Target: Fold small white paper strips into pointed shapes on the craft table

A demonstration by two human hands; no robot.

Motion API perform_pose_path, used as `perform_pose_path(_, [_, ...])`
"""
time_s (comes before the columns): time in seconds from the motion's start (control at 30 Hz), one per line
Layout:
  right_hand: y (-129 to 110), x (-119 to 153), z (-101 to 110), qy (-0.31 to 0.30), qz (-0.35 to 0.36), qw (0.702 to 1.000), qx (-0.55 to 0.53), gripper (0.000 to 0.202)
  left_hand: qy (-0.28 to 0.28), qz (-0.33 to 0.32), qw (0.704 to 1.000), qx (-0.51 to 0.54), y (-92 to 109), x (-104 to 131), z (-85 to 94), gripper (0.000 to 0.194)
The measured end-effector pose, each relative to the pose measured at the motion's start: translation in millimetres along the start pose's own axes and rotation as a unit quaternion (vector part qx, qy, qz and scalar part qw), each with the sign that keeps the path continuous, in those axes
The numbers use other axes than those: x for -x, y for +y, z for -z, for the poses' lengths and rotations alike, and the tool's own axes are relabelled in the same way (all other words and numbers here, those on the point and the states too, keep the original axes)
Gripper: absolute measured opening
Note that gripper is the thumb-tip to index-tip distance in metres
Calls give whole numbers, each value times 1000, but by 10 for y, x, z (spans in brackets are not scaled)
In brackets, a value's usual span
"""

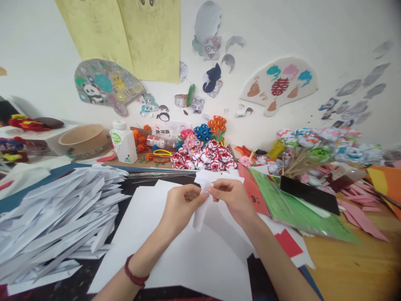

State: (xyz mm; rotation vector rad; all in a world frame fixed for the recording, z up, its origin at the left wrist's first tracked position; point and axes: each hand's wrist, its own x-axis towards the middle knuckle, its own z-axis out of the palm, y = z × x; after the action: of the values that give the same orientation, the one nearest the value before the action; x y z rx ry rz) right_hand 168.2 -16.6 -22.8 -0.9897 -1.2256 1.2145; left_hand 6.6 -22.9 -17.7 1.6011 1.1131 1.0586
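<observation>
A narrow folded strip of white paper (200,215) is held up over the large white sheets (140,242) at the middle of the table. My left hand (181,205), with a dark red bracelet on its wrist, pinches the strip's upper part between thumb and fingers. My right hand (230,196) pinches the same strip near its top, its thumb and fingertips almost touching those of the left hand. The strip's lower end hangs free below the fingers.
Folded white paper strips (72,209) are heaped at the left. Behind the hands stand red-and-white paper flowers (206,156) and a white bottle (123,142). On the right lie a green packet (300,209), a black phone (308,194) and a red paper piece (288,243).
</observation>
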Motion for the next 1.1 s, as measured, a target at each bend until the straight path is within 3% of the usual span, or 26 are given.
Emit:
perform_pose_path(0.57, [22,-24,28,-25,-10,1000,0,21,-10,40,999,32,-18,-30,-16,18])
perform_pose_path(0.7, [-21,-7,15,-15,-3,999,28,21,-24,8,999,-20,-6,-27,8,19])
perform_pose_path(0.8, [-31,1,21,-25,5,999,42,21,8,-33,997,-62,20,-19,34,16])
perform_pose_path(0.9, [-31,2,36,-32,14,998,45,20,40,-59,995,-64,48,-10,51,16])
perform_pose_path(1.1, [-39,-2,50,-50,4,998,43,22,47,-79,994,-58,75,-6,70,17])
